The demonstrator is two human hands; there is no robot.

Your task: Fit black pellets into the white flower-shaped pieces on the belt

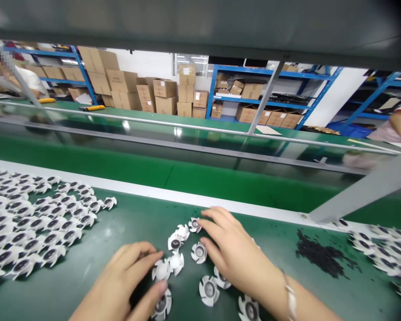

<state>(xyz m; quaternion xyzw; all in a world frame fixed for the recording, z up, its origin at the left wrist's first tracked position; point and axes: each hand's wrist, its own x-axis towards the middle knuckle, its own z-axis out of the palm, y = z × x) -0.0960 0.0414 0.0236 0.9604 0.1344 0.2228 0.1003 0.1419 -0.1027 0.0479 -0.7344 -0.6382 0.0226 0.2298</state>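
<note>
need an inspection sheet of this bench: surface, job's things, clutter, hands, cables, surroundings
surface: green bench mat, white strip along its far edge
job's things: loose white fan-shaped parts between the hands; a large spread of the same parts at left, more at right
clutter: pile of small black bits on the mat
hands: left hand pinches one white part; right hand lies open, fingertips on the loose parts
cables: nothing seen
surroundings: green conveyor, blue racks with cardboard boxes, other people at both edges

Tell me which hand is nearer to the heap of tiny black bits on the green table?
Right. The right hand lies just left of the heap of tiny black bits; the left hand is farther left, beyond it.
</note>
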